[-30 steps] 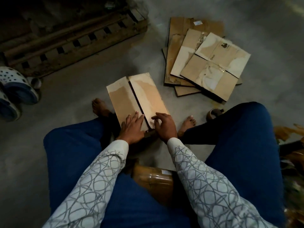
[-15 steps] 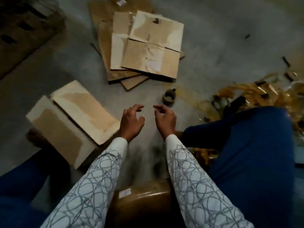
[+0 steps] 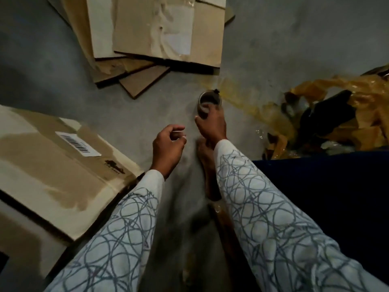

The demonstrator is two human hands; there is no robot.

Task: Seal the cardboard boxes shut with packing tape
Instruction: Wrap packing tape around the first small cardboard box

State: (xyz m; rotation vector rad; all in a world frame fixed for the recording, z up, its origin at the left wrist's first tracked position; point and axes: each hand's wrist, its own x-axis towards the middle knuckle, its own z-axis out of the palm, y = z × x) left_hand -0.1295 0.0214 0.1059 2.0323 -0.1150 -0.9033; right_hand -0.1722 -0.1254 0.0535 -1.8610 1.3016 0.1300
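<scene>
A small brown roll of packing tape stands on the grey floor ahead of me. My right hand reaches over it, with fingers curled on the roll's near rim. My left hand hovers just left of it, fingers loosely curled and holding nothing. A cardboard box with a barcode label and its flaps closed lies at my left, clear of both hands.
A stack of flattened cardboard boxes lies on the floor at the top. Crumpled brown tape and wrapping scraps pile up at the right. My bare foot and blue-clad leg sit under my right arm.
Both hands left the box's flaps and moved right and forward. The view swung right, and my right hand reached the tape roll and took hold of its rim.
</scene>
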